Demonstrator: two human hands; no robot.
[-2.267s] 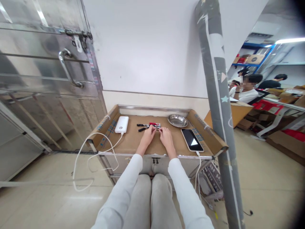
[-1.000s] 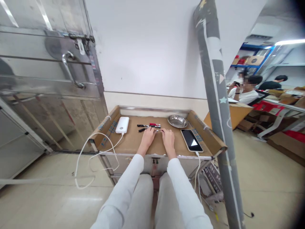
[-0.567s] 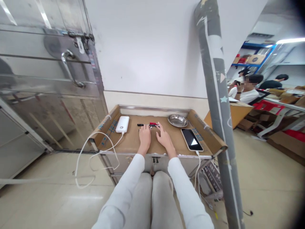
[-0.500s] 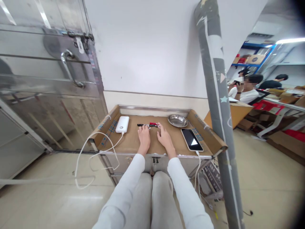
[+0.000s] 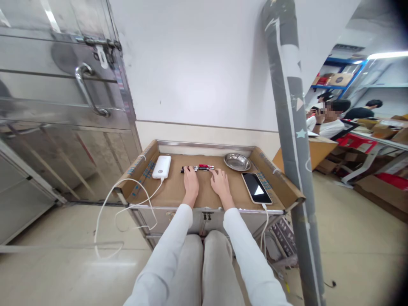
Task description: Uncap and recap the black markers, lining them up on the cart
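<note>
A small row of pens lies crosswise on the brown cardboard tabletop, among them a red pen [image 5: 204,166] and a black pen [image 5: 182,171]. My left hand [image 5: 191,183] is over the left end of the row, its fingers drawn together on the black pen; the fingertips are partly hidden. At the row's right end is my right hand [image 5: 219,182], palm down with fingers apart, the index fingertip at or touching a pen's end. Small details of the pens are too fine to make out.
A white power bank [image 5: 162,167] with a white cable [image 5: 108,204] lies left. A steel dish [image 5: 236,162] and a phone [image 5: 256,188] on a cable lie right. Raised cardboard edges flank the top. A grey wrapped pole [image 5: 295,127] leans at right; people sit beyond.
My left hand's fingers have come closer together on the pens. My right hand has drawn back slightly toward me, and its fingers have shifted at the pens' right end.
</note>
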